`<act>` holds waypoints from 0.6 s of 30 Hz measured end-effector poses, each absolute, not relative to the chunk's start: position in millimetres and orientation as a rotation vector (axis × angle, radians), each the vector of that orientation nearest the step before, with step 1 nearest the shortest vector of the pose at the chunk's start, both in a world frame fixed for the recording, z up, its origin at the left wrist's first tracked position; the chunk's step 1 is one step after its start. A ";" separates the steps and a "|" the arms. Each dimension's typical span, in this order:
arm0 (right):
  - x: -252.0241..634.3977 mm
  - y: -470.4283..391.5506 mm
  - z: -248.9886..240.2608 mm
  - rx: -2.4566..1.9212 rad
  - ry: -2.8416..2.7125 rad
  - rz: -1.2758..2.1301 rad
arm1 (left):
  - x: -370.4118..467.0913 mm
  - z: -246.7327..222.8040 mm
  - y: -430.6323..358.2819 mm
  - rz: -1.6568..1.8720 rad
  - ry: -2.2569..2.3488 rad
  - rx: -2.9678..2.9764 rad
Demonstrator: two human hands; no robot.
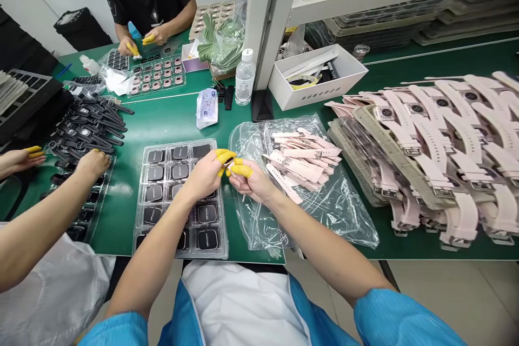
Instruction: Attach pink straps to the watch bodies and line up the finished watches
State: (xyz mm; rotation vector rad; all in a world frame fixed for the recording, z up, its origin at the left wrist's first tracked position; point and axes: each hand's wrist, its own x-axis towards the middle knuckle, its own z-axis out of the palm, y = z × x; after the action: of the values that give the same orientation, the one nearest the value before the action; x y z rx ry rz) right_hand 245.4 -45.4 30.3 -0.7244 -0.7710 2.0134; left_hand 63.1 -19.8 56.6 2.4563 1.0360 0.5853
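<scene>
My left hand (pixel 206 174) and my right hand (pixel 250 177) meet above the green table, yellow covers on their fingertips. Both pinch a small item between them; a dark edge of it shows at the left fingertips, and the rest is hidden. Below and left of my left hand lies a clear tray (pixel 224 227) of square black watch faces. Right of my right hand, a pile of pale pink straps (pixel 304 165) rests on clear plastic bags (pixel 340 211).
Pink-strapped watches (pixel 441 146) lie on stacked trays at the right. A bottle (pixel 245 80), a white box (pixel 320 86) and a post stand ahead. At left, a co-worker's hands (pixel 92 165) are near black straps (pixel 87 124); another person works across the table.
</scene>
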 end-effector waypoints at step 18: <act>251.5 -38.3 31.0 -0.923 -0.755 2.142 | 70.6 72.1 -29.8 0.243 1.160 2.687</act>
State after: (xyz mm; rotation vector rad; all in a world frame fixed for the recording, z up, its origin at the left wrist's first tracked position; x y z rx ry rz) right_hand 251.5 -38.3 31.0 -0.9233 -0.7553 2.1421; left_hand 70.6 -29.8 72.1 2.6872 1.1599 0.2432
